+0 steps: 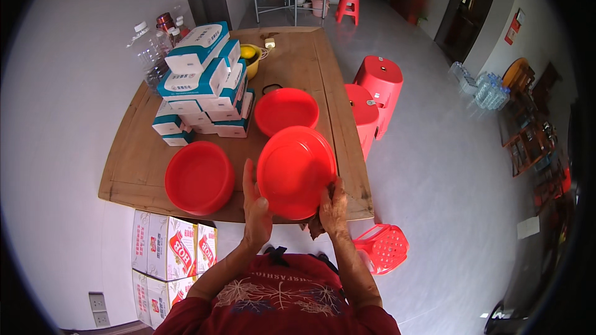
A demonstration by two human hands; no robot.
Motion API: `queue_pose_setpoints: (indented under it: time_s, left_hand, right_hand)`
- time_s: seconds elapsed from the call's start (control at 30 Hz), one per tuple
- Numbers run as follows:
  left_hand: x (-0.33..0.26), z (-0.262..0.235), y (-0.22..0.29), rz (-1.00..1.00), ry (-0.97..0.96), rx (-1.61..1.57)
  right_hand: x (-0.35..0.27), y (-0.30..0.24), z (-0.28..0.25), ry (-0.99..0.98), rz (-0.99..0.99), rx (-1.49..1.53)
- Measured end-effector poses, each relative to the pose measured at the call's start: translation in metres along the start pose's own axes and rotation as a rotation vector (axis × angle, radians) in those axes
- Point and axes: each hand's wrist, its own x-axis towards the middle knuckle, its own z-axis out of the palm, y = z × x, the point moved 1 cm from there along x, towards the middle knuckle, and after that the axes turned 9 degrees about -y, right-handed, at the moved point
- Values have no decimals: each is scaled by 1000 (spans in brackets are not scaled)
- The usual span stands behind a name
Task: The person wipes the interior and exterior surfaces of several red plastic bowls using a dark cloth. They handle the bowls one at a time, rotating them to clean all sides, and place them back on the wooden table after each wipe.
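Note:
Between my two hands a round red plastic basin [296,170] is tilted up at the near edge of the wooden table [139,170]. My left hand [257,214] holds its left side, with the fingers along the outside and the thumb near the rim. At its lower right, my right hand [334,209] grips the rim, and a crumpled dark brown cloth [315,227] hangs under that hand. A second red basin [287,111] stands just behind the held one. Another red basin [200,177] sits on the table to the left of my left hand.
Stacked white and teal boxes [205,87] rise at the table's left, beside clear bottles [148,49] and a yellow bowl [251,62]. Red stools [380,80] flank the right edge. A red plastic seat [383,249] is near my right forearm; cartons [164,248] stand below left.

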Motion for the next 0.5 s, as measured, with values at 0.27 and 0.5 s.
queue_pose_setpoints:
  time_s: [0.27,0.5]
  left_hand:
    - [12,-16,4,134,114,637]
    - [11,-20,-35,-94,77,364]
  right_hand:
    - [0,-2,-37,-137,-154,-25]
    - [13,-82,-24,-57,-244,645]
